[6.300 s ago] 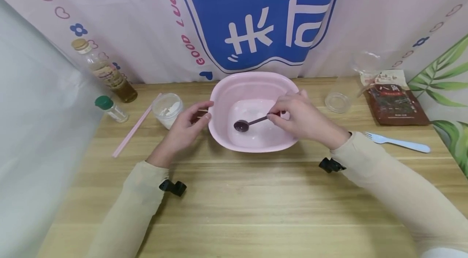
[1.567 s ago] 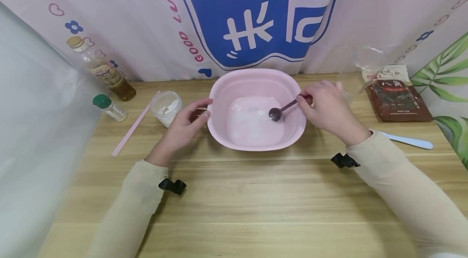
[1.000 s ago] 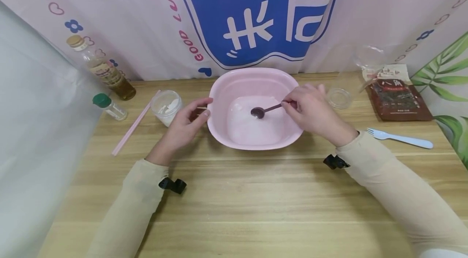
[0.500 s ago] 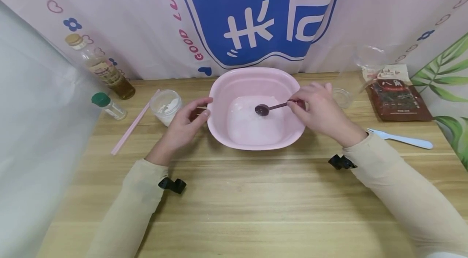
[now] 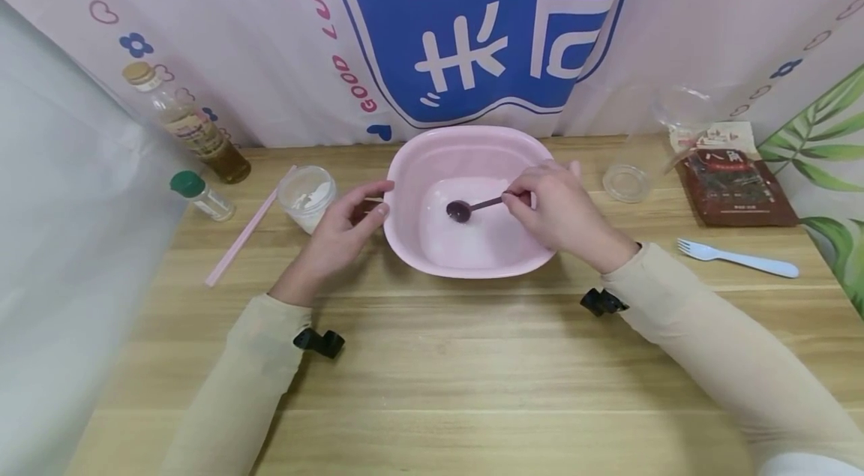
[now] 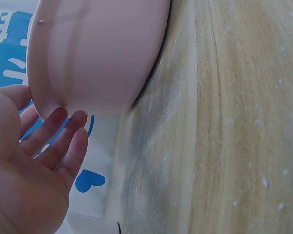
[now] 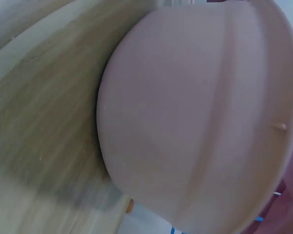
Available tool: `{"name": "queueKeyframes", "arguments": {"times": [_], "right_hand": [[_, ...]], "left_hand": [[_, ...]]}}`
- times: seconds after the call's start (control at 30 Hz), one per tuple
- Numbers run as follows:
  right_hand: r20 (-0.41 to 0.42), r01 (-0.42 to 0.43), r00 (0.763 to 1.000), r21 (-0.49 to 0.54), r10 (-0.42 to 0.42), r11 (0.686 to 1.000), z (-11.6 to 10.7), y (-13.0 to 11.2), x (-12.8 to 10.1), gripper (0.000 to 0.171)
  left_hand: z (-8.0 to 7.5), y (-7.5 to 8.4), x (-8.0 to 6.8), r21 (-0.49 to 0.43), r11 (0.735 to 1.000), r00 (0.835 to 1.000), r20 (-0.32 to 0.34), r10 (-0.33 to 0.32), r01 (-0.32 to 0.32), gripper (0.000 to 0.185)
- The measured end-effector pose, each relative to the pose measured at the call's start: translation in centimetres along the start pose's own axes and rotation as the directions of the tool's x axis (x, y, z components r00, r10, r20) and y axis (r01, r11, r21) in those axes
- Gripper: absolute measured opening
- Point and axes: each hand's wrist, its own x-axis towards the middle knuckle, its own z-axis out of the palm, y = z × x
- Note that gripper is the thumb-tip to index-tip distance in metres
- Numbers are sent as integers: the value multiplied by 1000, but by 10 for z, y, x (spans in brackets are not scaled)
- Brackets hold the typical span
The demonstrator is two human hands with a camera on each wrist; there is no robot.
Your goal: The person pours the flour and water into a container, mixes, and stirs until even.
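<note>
A pink basin (image 5: 472, 133) stands at the middle of the wooden table, with whitish liquid (image 5: 472, 240) in its bottom. My right hand (image 5: 514, 200) reaches over the right rim and pinches the handle of a dark maroon spoon (image 5: 460, 211), whose bowl sits low over the liquid, left of centre. My left hand (image 5: 378, 200) rests against the basin's left outer wall. In the left wrist view its fingers (image 6: 63, 126) lie straight against the basin (image 6: 97, 53). The right wrist view shows only the basin's outer wall (image 7: 200, 122) and the tabletop.
Left of the basin stand a clear cup of white powder (image 5: 307, 196), a pink stick (image 5: 250, 230), a green-capped shaker (image 5: 201, 196) and an oil bottle (image 5: 192, 131). On the right lie a clear lid (image 5: 625, 182), a brown packet (image 5: 736, 180) and a pale fork (image 5: 739, 260).
My right hand has swept the spoon back and forth inside the basin; in the last half second its bowl has gone left. The left hand and the basin have stayed put.
</note>
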Motion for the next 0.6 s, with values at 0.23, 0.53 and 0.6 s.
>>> {"name": "queueKeyframes", "arguments": {"times": [0.23,0.53,0.6], "right_hand": [[-15,-59,998,-19,59,998,-14,11,-5,13],[-113,-89,989,23,91,996,-28,27,-16,16],[-112,-91,990,0,91,996,-28,28,-15,17]], "left_hand": [[1,-1,0,-10,1000,1000,-6,10,-10,45],[1,0,1,-9,1000,1000,-1,1,-1,45],[1,0,0,-4,1000,1000,-1,-2,2,45]]}}
